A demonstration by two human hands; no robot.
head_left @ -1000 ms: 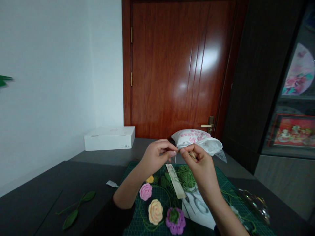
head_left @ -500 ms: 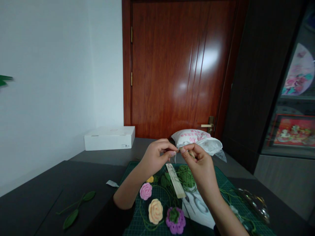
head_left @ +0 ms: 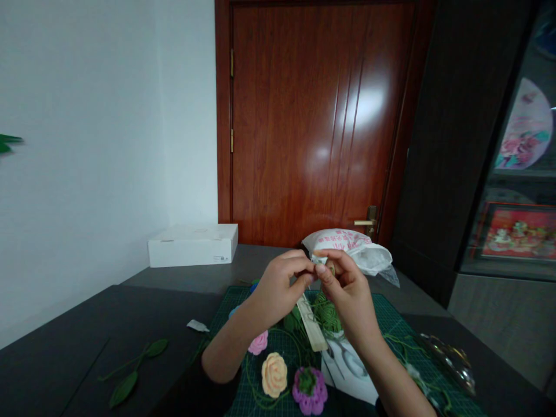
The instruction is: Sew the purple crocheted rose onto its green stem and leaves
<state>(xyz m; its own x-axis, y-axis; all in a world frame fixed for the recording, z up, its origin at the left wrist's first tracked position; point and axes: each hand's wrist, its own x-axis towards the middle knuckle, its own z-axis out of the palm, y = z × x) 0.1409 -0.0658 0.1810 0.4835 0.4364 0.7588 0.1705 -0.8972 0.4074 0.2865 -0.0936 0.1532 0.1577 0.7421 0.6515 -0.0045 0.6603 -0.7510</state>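
Pinch facing pinch, raised above the green mat (head_left: pixel 386 315): left hand (head_left: pixel 280 286) from one side, right hand (head_left: pixel 350 286) from the other, with thumb and forefinger tips very near together, perhaps touching. Right hand grasping, seemingly, a small piece (head_left: pixel 330 267) of pale greenish tone, partly visible in the loop between forefinger and thumb. Left hand also closed at the tips, apparently on the left end of this same piece; cannot tell with full certainty, because of the small size and the covering fingers.

Relation of most weight, by judgement: small piece directly between the two hands, to the left of the right palm and to the right of the left fingertips, so within reach of both, but a little nearer to the right hand. Long axis not readable; maybe crosswise, from one pinch to the other, only as a guess. Right forefinger lifted above the thumb, left fingers more tightly together.

Lower in view, on the mat: green yarn ball (head_left: pixel 328 313) just beside a pale strip (head_left: pixel 311 324), slanting from upper left to lower right. Nearer to the body, well apart from the pinch: peach flower (head_left: pixel 274 375), purple flower (head_left: pixel 310 391), and pink flower (head_left: pixel 259 343), partly hidden behind the left forearm. Beyond the hands, white bag (head_left: pixel 339 238) with pink print.
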